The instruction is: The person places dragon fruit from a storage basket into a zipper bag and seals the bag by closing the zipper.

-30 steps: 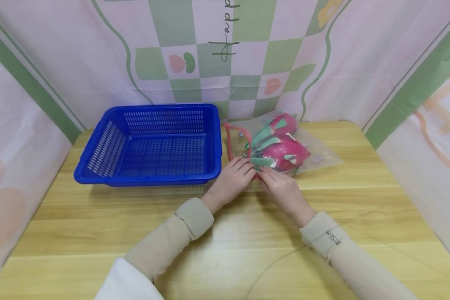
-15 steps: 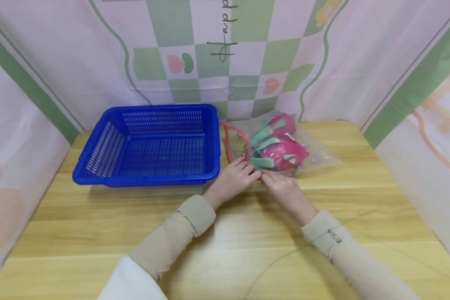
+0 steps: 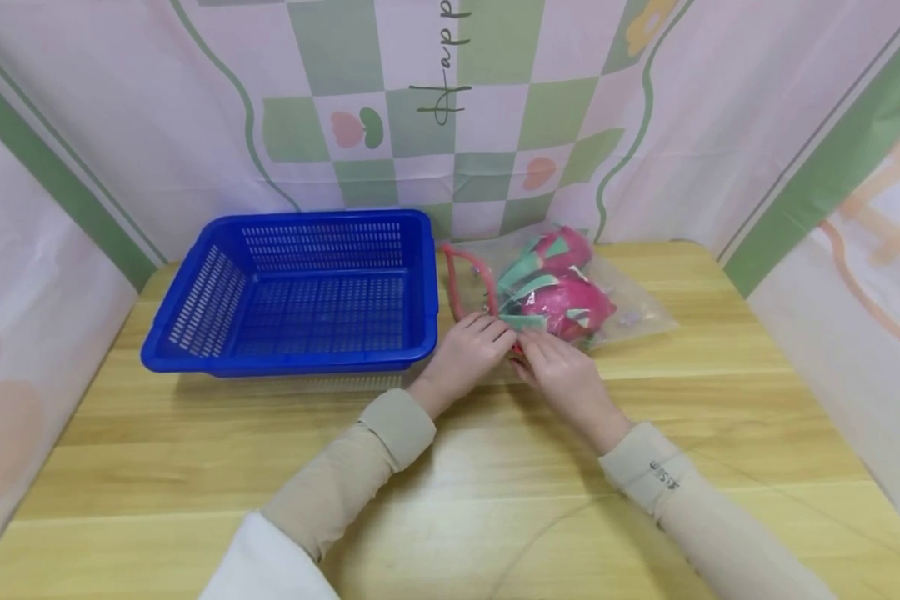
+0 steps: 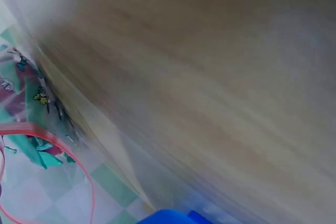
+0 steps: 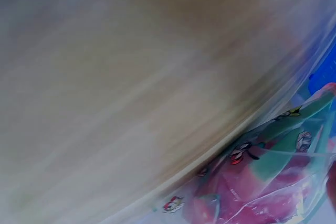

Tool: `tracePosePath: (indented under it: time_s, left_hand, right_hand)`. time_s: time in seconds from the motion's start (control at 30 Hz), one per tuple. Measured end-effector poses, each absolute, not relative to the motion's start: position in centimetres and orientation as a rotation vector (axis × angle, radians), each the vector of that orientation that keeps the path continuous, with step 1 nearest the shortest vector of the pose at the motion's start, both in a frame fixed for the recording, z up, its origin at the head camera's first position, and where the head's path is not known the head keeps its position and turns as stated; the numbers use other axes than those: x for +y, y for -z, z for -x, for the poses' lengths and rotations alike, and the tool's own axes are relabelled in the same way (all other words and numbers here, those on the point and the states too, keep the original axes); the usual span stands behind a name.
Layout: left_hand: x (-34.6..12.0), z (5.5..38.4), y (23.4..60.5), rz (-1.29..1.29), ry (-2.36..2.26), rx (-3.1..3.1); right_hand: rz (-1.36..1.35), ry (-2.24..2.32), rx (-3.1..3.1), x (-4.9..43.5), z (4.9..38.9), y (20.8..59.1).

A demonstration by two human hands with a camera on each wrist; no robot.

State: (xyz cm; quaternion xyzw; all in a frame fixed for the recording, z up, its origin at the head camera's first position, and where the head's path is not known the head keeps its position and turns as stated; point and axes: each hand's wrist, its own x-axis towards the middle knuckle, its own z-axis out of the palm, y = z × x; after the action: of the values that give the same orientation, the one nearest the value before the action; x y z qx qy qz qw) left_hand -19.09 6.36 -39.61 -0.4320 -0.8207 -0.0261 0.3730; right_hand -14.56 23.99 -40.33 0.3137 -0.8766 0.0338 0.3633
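In the head view, a clear plastic bag (image 3: 633,304) with a red strip edging its opening (image 3: 487,279) lies right of the basket. Inside are pink dragon fruits (image 3: 566,302) with green leaf tips; the right wrist view shows small cartoon prints on the bag (image 5: 247,153). My left hand (image 3: 474,350) pinches the red-edged mouth at its near side. Close beside it, my right hand (image 3: 566,371) pinches the same edge, a bit of red showing between the two hands. The fingertips are partly hidden. The left wrist view shows the red strip (image 4: 79,163) bowed into a loop.
A blue perforated basket (image 3: 292,362) stands at the left, close to the bag. Both sit on a wooden table (image 3: 450,517) against a checked cloth backdrop (image 3: 495,179). A thin cord (image 3: 540,533) crosses the near right of the table.
My right fingers shift slightly along the bag's edge, with the thumb now lower. The left hand stays almost in place. The bag and basket keep their positions.
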Motion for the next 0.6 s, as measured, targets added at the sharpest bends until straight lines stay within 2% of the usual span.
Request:
tracePosePath:
  time_s: [0.3, 0.6]
  left_hand:
    - [6.27, 19.38, 39.59, 1.123, -0.008, -2.072]
    - [6.58, 19.44, 39.61, 1.058, -0.105, -2.100]
  right_hand:
    - [-0.733, 0.152, -2.359, 23.23, 14.26, 40.20]
    - [-0.759, 0.097, -2.388, 23.42, 14.11, 40.05]
